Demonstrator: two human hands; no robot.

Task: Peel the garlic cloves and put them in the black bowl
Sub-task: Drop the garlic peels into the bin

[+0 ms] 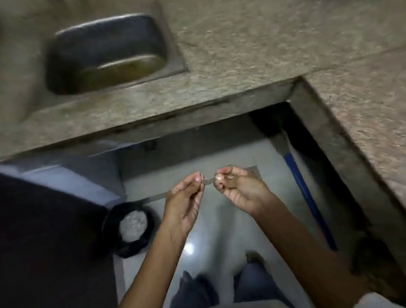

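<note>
Your left grip and right grip each pinch, at the fingertips, one small pale scrap stretched between them in the air above the glossy grey floor. Blur hides whether it is a garlic clove or only its skin. You look to be mid-peel. I cannot pick out the black bowl for certain. The round black container on the floor to your left holds something whitish. Nothing shows how many cloves remain.
</note>
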